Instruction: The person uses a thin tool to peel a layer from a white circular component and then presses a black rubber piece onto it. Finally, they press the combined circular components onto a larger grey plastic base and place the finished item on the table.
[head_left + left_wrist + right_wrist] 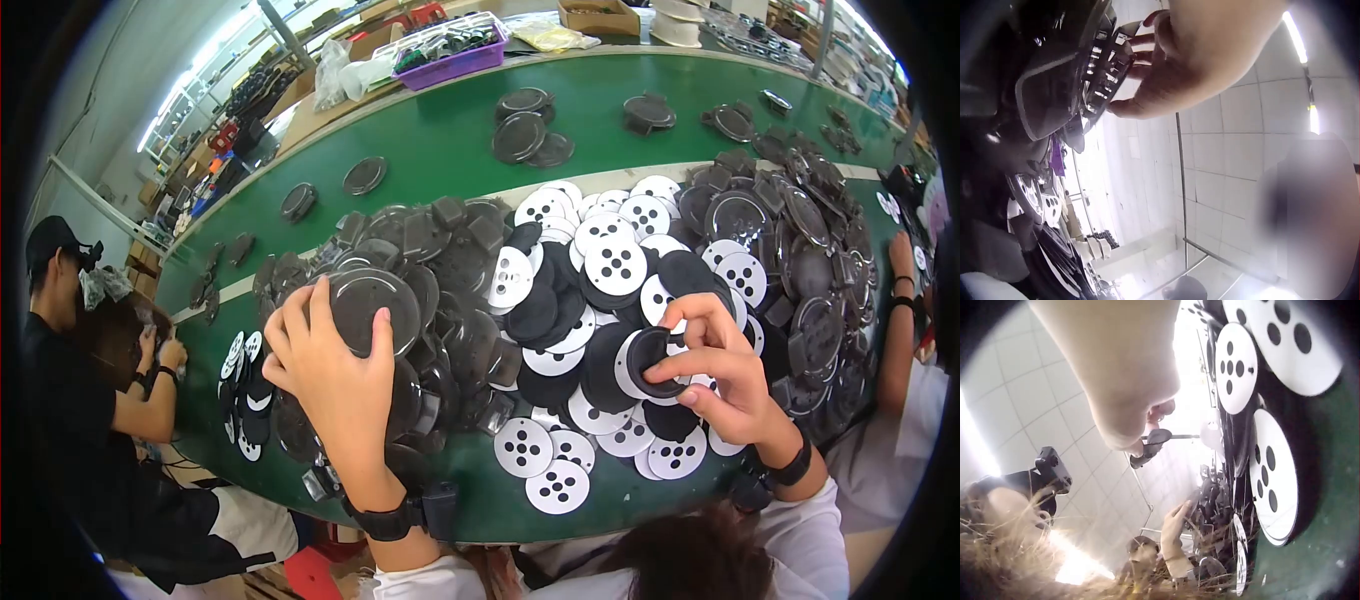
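Close to the person, the left hand (335, 375) lies spread wide on a round dark cover (372, 305) at the top of a heap of dark plastic parts (440, 270), fingers curled over its rim, while the right hand (715, 365) pinches a small black ring (655, 355) between thumb and fingers just above the pile of white discs with holes (600, 255). Both piles sit on the green bench (440, 140), and farther back on it there is a purple tray (455, 60). No writing or labels can be read.
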Demonstrator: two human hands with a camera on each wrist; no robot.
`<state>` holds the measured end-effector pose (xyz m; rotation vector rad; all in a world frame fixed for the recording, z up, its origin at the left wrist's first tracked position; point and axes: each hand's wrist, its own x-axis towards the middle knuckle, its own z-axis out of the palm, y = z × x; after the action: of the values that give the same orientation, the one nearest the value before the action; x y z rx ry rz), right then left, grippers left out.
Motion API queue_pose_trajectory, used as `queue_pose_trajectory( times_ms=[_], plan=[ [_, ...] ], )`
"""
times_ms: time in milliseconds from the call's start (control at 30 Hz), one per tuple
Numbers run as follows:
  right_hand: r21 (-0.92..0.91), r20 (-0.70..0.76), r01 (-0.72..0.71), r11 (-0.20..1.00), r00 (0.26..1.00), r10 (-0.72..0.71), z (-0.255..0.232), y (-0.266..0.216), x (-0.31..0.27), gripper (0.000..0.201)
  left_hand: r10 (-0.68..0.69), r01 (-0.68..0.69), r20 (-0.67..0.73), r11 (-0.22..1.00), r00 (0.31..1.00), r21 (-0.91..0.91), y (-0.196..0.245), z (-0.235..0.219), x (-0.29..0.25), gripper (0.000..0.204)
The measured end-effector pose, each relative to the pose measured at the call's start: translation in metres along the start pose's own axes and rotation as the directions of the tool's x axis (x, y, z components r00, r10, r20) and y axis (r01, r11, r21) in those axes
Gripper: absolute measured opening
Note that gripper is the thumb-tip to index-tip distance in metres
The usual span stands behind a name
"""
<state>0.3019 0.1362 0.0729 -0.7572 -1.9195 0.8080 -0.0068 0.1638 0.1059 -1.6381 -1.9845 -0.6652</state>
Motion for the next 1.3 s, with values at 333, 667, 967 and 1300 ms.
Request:
queue_pose_trajectory(
  times_ms=[333, 667, 967, 1300],
  plan=[
    [0.032, 0.016, -0.005, 0.999, 1.0, 0.004, 0.0, -0.001, -0.001, 0.032, -0.121, 0.112, -0.106, 0.99, 0.987, -0.089, 0.006, -0.001, 0.001, 0.041],
    [0.497, -0.019, -0.192, 0.846, 0.972, 0.232, 0.004, 0.003, -0.008, 0.037, -0.008, 0.177, 0.18, 0.234, 0.984, -0.956, 0.058, -0.001, -0.034, 0.011],
    [0.25, -0.067, -0.154, 0.956, 0.982, 0.176, 0.007, -0.011, -0.009, 0.032, 0.269, 0.613, 0.563, -0.166, 0.782, -0.773, 0.084, 0.004, -0.065, 0.023],
    [-0.069, -0.146, -0.1, 0.993, 0.985, 0.089, 0.013, -0.009, -0.011, 0.03, 0.372, 0.55, 0.476, -0.121, 0.797, -0.826, 0.089, -0.001, -0.075, 0.026]
  ],
)
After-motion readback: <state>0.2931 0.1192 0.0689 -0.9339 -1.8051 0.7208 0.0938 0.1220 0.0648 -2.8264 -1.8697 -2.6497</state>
